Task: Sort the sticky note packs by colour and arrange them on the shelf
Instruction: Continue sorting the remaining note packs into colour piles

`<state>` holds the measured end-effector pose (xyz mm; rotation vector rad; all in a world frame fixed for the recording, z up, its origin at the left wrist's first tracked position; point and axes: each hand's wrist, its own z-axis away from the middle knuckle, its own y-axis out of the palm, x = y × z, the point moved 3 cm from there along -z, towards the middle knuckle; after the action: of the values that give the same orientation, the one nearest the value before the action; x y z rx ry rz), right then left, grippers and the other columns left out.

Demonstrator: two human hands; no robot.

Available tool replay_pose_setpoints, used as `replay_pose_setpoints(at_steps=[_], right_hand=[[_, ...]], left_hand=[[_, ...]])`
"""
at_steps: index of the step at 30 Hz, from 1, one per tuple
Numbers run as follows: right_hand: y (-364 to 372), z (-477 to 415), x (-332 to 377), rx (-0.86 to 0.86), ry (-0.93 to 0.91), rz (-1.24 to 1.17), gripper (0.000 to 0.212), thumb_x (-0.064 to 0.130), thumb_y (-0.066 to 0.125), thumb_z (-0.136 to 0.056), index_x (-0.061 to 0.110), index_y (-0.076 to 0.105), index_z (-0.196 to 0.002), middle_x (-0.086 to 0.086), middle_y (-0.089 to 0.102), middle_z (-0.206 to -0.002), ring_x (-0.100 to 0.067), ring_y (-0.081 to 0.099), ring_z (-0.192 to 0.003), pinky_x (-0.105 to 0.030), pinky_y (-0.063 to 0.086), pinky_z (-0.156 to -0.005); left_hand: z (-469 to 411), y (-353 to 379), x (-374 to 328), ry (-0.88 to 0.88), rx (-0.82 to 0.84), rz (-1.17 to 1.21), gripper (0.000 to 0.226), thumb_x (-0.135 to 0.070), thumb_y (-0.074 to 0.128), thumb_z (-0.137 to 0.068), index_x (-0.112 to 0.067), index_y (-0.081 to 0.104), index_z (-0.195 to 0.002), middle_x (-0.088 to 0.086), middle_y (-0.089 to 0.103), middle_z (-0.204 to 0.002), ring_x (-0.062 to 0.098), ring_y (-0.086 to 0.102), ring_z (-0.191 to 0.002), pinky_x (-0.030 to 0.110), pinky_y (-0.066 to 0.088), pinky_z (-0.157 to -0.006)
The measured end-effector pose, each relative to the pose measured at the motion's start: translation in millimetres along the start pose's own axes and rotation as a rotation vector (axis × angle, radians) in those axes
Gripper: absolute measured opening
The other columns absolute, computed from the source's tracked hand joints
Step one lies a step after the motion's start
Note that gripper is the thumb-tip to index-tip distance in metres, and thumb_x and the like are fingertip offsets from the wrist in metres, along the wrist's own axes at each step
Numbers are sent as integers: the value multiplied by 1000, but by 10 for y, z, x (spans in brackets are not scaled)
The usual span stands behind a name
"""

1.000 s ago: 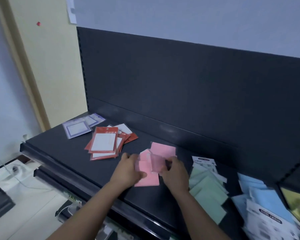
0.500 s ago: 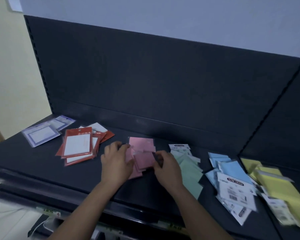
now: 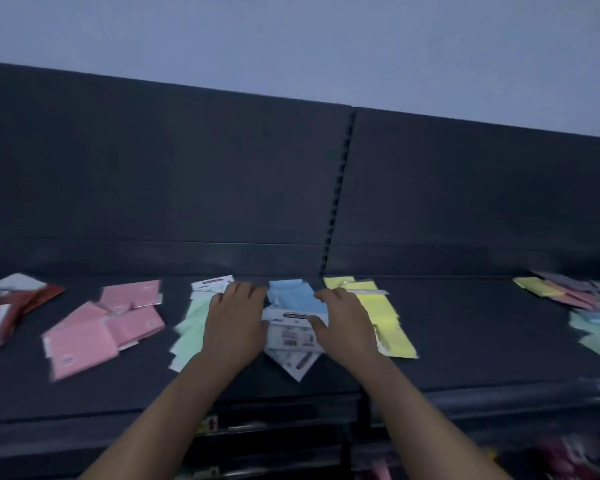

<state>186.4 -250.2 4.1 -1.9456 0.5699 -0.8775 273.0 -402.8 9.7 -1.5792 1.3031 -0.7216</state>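
Both hands had left the pink packs for the blue sticky note packs, midway along the shelf. The left hand and right hand, fingers loosely spread, flanked that pile, probably next for straightening.

All I get of the person on my feed is two arms. The left forearm and the right forearm are bare along the whole length I can see, from the bottom edge to the wrists. The left hand and the right hand are bare too. Dim light and motion blur smear the fingers, so I cannot make out finer detail.
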Motion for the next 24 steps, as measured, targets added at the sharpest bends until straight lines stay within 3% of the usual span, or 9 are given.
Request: replay_pose_setpoints(at_steps=[3, 7, 24], right_hand=[[-339, 189, -514, -23, 52, 65, 41, 30, 57, -93, 18, 51, -131, -3, 54, -127, -24, 46, -118, -33, 40, -95], [-753, 442, -1154, -26, 112, 148, 41, 33, 56, -93, 19, 50, -131, -2, 53, -126, -22, 46, -117, -32, 40, -93], [-1690, 1215, -3032, -51, 449, 242, 43, 36, 56, -92, 20, 49, -131, -4, 52, -128, -23, 45, -121, -35, 40, -100]], left_hand=[[-89, 96, -516, 46, 9, 6, 54, -36, 56, -91, -19, 40, -140, 0, 44, -137, 23, 35, -131, 36, 31, -99], [-152, 193, -1197, 105, 9, 75, 51, -33, 63, -87, -15, 50, -133, 5, 52, -131, 27, 42, -126, 40, 35, -96], [-438, 705, -3437, 367, 131, 121, 51, -39, 48, -96, -20, 34, -142, 0, 39, -141, 21, 29, -134, 36, 30, -103]])
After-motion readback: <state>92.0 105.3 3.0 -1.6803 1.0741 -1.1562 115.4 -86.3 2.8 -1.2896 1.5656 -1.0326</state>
